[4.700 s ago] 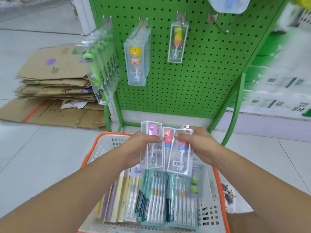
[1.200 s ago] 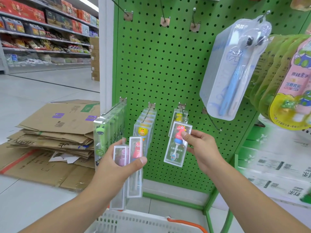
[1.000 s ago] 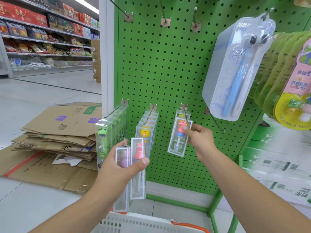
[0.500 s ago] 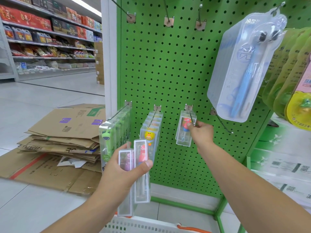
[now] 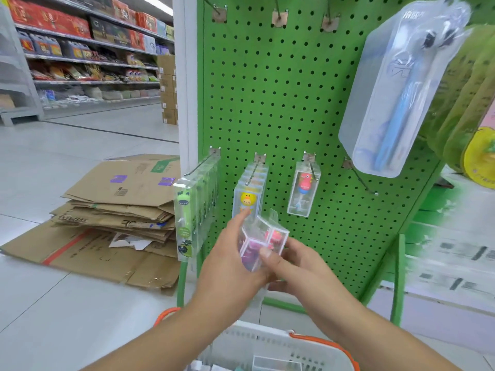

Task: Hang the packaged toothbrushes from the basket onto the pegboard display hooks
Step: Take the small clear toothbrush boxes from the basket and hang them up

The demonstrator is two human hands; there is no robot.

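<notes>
Two clear toothbrush packs, one purple and one pink, sit between my hands below the pegboard. My left hand holds them from the left and my right hand grips them from the right, thumb on the front. A red toothbrush pack hangs on the third lower hook. Beside it hang a row of yellow duck packs and a row of green packs. The fourth lower hook is bare. The white basket with orange handles lies at the bottom.
A large blue toothbrush pack hangs at the upper right, with green and yellow packs beyond it. Three bare hooks stick out at the top. Flattened cardboard lies stacked on the floor at left. Store shelves stand far left.
My right hand has let go of the red pack, which now hangs on the third hook, and has come down to the two packs in my left hand.
</notes>
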